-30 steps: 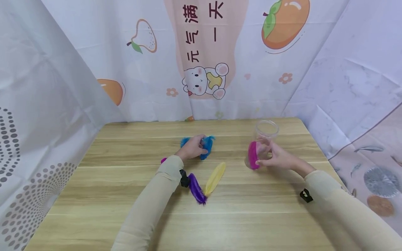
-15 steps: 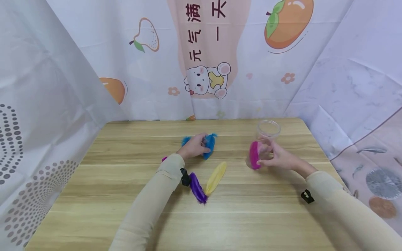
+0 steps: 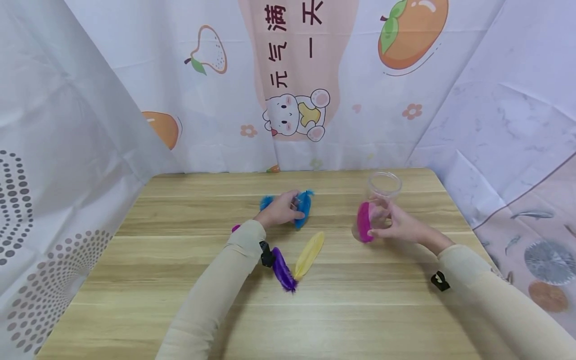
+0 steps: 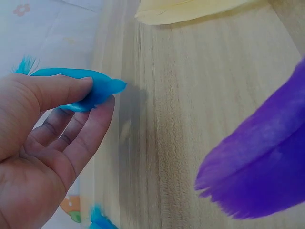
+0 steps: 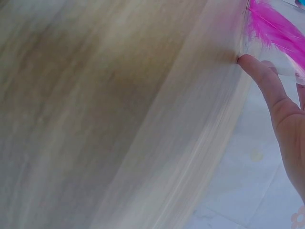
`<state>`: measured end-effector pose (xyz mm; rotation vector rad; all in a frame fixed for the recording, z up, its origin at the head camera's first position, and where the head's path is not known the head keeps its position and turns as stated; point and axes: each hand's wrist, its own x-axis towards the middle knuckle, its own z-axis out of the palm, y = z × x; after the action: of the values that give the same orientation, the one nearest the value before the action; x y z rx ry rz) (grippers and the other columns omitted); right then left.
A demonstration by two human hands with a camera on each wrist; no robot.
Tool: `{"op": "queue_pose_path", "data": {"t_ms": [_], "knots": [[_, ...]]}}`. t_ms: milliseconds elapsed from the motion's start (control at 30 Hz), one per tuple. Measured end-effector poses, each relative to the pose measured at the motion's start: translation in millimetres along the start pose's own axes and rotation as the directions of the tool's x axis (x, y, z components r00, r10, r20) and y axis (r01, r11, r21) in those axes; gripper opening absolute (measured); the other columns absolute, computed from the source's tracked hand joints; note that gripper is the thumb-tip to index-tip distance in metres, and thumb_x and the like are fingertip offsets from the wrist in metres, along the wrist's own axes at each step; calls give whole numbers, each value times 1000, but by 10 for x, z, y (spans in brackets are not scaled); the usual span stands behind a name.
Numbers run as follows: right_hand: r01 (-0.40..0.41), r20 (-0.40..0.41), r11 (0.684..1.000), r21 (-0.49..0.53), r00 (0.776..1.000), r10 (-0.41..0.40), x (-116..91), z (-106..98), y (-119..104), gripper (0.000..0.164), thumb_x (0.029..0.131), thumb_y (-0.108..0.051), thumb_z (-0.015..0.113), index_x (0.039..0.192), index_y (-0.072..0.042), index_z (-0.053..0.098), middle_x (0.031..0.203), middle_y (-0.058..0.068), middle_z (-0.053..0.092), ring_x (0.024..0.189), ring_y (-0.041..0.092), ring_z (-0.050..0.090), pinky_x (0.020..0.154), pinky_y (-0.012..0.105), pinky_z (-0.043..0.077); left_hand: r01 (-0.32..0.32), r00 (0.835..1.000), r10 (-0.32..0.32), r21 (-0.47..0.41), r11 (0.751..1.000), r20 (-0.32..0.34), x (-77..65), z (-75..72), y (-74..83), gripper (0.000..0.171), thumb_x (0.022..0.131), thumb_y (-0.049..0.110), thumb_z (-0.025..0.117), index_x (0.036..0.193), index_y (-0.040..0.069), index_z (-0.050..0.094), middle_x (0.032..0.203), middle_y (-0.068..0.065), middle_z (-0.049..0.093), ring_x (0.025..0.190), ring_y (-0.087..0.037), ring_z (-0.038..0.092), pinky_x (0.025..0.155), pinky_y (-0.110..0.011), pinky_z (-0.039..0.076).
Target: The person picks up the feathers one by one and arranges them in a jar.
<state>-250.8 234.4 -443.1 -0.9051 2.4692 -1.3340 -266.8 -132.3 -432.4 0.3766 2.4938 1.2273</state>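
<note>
My left hand pinches a blue feather between thumb and fingers, just above the table; the left wrist view shows the grip closely. Another blue feather lies behind that hand, partly hidden by it. At the right, my right hand grips a clear cup around its side. A bright pink feather appears inside the cup, low down by its left wall. The right wrist view catches only the thumb, part of the hand and this pink feather.
A purple feather and a pale yellow feather lie in the middle of the wooden table, their ends nearly meeting. One magenta tip peeks out beside my left sleeve. Behind the table hangs a printed curtain.
My left hand has shifted slightly to the right with the blue feather. The right hand and cup hold their place; the head view moved a little.
</note>
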Motion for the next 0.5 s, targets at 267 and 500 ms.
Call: {"op": "queue_pose_path", "data": {"t_ms": [267,500], "knots": [[18,-4,1000,4,1000,-18,9,9,11,94,82,-5,84,154,-4,23,142,21,42,112,36,56,87,36,55,-3,1000,3,-9,1000,-3,-10,-8,13,62,94,6,73,147,3,42,116,-13,60,86,-20,66,69,-30,60],[2,-9,1000,-6,1000,-2,1,10,16,94,82,-7,85,153,-5,23,140,21,44,112,35,56,89,38,53,-22,1000,22,-13,1000,-2,-17,-3,51,58,94,7,73,145,4,45,114,-13,61,90,-20,66,71,-30,60]]}}
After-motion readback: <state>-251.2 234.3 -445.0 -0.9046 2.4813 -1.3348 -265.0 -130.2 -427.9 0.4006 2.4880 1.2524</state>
